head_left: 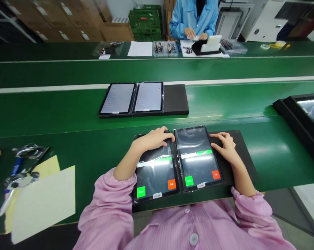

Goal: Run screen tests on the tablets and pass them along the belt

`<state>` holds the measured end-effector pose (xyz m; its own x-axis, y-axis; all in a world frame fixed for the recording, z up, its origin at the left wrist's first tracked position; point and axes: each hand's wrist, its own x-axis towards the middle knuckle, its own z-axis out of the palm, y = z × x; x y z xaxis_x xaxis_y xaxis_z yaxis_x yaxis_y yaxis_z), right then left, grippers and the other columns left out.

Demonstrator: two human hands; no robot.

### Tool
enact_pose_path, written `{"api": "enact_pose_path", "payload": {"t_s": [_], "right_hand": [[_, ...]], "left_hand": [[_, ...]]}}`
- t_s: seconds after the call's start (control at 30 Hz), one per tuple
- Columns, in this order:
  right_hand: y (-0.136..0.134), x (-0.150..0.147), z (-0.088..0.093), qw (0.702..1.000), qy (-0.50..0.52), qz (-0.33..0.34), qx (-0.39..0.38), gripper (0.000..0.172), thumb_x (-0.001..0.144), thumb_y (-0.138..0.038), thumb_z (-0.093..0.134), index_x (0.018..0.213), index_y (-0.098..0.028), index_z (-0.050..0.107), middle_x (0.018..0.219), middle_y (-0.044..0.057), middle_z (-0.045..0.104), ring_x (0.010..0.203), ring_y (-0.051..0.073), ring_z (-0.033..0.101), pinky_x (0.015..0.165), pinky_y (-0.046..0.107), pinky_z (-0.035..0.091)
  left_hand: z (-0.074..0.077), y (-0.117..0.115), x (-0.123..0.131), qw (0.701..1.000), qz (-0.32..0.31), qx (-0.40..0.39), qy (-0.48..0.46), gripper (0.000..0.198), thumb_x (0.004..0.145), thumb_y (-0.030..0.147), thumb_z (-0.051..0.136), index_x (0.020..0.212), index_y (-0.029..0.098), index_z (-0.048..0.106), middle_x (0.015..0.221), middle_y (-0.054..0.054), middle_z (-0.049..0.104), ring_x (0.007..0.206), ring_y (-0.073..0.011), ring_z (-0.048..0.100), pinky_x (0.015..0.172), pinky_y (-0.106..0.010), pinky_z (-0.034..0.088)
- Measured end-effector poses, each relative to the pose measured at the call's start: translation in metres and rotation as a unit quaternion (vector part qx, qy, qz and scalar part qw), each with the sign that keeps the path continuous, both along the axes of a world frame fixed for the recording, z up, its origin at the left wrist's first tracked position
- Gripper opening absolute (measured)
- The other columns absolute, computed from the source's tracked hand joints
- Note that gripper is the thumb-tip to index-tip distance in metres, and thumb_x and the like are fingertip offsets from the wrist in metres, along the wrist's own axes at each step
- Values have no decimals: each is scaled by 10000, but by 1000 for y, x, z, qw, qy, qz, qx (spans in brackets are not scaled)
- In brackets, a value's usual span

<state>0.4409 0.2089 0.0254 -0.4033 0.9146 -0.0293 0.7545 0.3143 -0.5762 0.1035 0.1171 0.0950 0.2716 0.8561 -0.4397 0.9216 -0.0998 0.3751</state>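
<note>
Two tablets lie side by side on a black board, each screen showing a green and an orange-red button. Over the top right corner of the left tablet (157, 173), my left hand (154, 138) is closed, its bent fingers at the tablet's edge and its palm covering part of the upper screen. My right hand (226, 147) is open at the right edge of the right tablet (197, 166). Its thumb touches that edge and its fingers reach over the black board (235, 152). Both tablets look wrapped in clear film.
Beyond, two lit tablets (117, 99) lie on another black board (176, 99). White paper (47, 201), pens and shiny wrapped items lie on the left. A black-framed device (299, 114) stands at the right. Across the bench, a person in a blue jacket (180, 21) works near parts trays (165, 49).
</note>
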Motion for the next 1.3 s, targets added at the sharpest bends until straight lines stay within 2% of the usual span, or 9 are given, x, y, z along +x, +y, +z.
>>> {"api": "enact_pose_path", "payload": {"t_s": [0.3, 0.53, 0.77, 1.0, 1.3], "right_hand": [[1, 0, -1, 1000, 7, -4, -3, 358, 833, -458, 600, 1171, -383, 690, 1186, 83, 508, 1176, 365, 434, 993, 566, 340], [0, 0, 1, 1000, 2, 1, -1, 364, 831, -450, 600, 1181, -393, 681, 1181, 79, 508, 1165, 360, 445, 993, 569, 345], [0, 0, 0, 1000, 3, -4, 3, 367, 826, -429, 603, 1182, -389, 682, 1175, 78, 510, 1168, 355, 446, 996, 564, 348], [1, 1, -1, 1000, -3, 2, 12, 355, 840, -445, 601, 1178, -376, 686, 1172, 82, 511, 1152, 354, 455, 982, 555, 358], [2, 2, -2, 1000, 10, 4, 3, 365, 839, -467, 600, 1183, -383, 686, 1192, 84, 511, 1158, 360, 442, 984, 561, 343]], "left_hand": [[6, -1, 9, 999, -5, -29, 23, 372, 919, 99, 474, 1172, 329, 623, 1329, -75, 410, 1287, -295, 413, 1059, -463, 357], [6, 3, 8, 999, -31, -34, 28, 380, 927, 102, 454, 1173, 344, 613, 1264, -64, 410, 1266, -279, 407, 1036, -454, 379], [7, 4, 8, 999, -16, -49, 14, 366, 925, 95, 463, 1148, 335, 627, 1260, -63, 399, 1290, -278, 385, 1055, -457, 361], [3, 2, 6, 999, -16, -43, 0, 357, 941, 106, 451, 1141, 339, 634, 1288, -58, 387, 1300, -287, 363, 1075, -478, 324], [-4, 4, 1, 999, -38, -24, -7, 335, 947, 152, 456, 1149, 350, 635, 1242, -53, 407, 1262, -276, 385, 1039, -456, 363]]}}
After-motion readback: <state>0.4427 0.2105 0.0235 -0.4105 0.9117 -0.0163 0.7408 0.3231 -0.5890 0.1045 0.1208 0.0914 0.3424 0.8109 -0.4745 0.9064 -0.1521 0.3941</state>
